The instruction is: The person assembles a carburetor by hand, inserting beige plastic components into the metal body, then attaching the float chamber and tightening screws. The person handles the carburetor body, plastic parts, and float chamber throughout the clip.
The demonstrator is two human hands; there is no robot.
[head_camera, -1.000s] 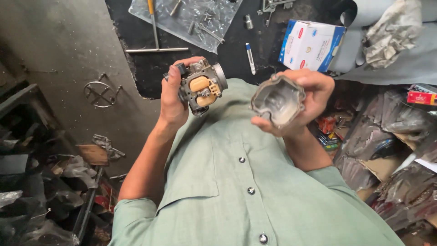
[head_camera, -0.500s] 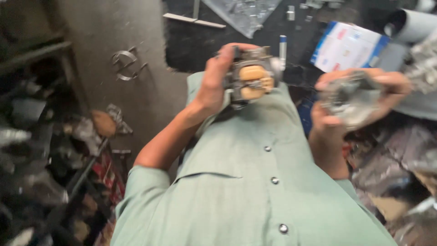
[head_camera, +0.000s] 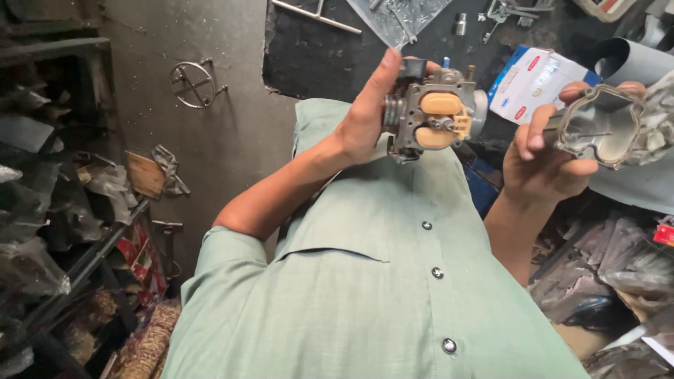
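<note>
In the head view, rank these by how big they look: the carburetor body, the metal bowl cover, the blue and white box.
1. carburetor body in the left hand
2. metal bowl cover in the right hand; close to the first, so unsure
3. blue and white box; partly hidden and farther off

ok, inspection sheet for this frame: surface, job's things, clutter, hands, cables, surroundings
Surface: dark bench top, stained.
Job's things: carburetor body with tan floats exposed; separate metal float bowl.
Clutter: clear plastic bag of parts, blue-and-white box, small metal fittings, metal rod.
Hands: left hand holds the carburetor body; right hand holds the float bowl; the two parts apart.
Cables: nothing seen.
Surroundings: grey wall with wire ring hook; shelves of bagged parts at both sides.
</note>
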